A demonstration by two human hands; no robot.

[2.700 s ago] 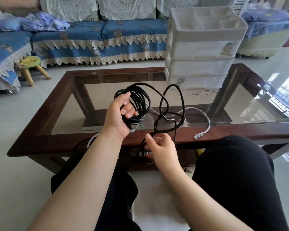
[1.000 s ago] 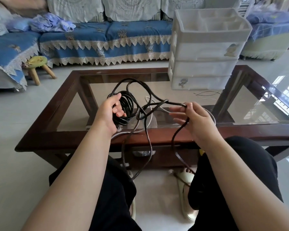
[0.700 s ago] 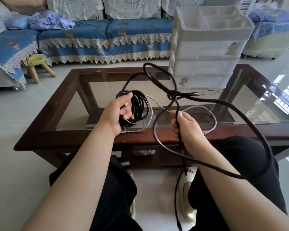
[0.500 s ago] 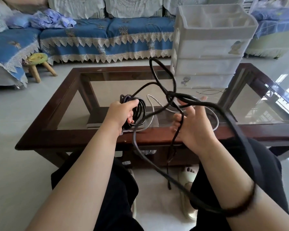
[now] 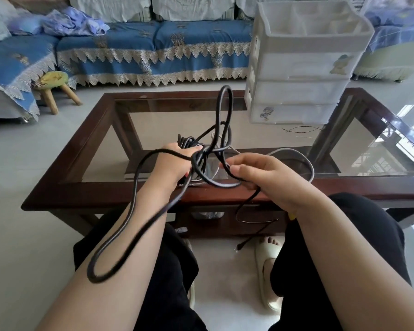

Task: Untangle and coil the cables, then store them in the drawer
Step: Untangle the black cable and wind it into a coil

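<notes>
A long black cable (image 5: 134, 187) is partly wound into a bundle that my left hand (image 5: 175, 163) grips above the near edge of the glass table (image 5: 101, 194). One wide loop of it hangs over my left forearm, and another stands up above the hands. My right hand (image 5: 268, 177) pinches a strand of the same black cable just right of the bundle; its loose end dangles toward the floor. A grey cable (image 5: 304, 158) lies on the glass behind my right hand. The white drawer unit (image 5: 301, 68), drawers closed, stands on the table's far right.
A thin dark wire (image 5: 299, 130) lies on the glass in front of the drawer unit. My knees in black trousers sit below the table edge, with a slipper (image 5: 268, 271) on the floor between them. A blue sofa and a small stool (image 5: 55, 89) stand beyond.
The big loop that hung round my right forearm has swung across and now hangs over my left forearm. My right hand has come nearer the bundle and pinches a strand.
</notes>
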